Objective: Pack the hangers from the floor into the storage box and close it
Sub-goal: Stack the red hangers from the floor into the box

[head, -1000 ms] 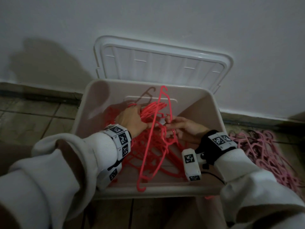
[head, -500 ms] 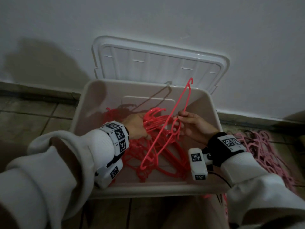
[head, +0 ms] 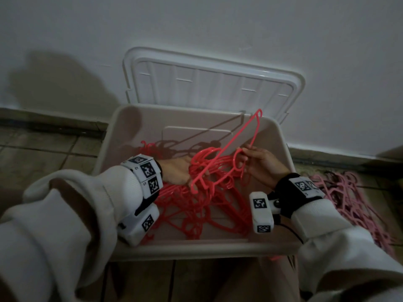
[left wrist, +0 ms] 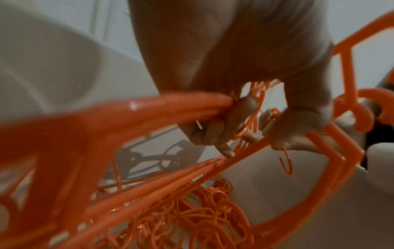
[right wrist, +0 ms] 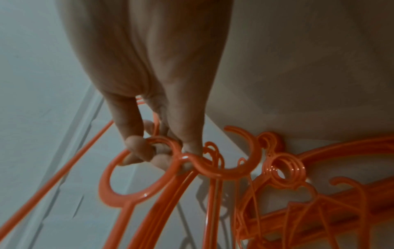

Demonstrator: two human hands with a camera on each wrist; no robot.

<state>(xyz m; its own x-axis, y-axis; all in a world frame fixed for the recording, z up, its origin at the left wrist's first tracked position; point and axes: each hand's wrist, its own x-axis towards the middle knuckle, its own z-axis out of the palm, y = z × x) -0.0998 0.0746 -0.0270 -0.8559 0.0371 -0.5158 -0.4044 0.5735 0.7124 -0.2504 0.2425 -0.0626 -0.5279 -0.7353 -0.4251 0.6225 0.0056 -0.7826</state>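
Storage box: set open on the floor, its white lid leaned back against the wall.
Red hangers: piled in a tangle inside the box.
Left hand: fingers are curled round a bunch of hanger bars low in the box.
Right hand: a hook is pinched at the fingertips; one raised hanger is held tilted above the pile.
Pink hangers: heaped on the floor, right of the box.

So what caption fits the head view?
Both hands, left and right, grip red plastic hangers inside an open beige storage box.
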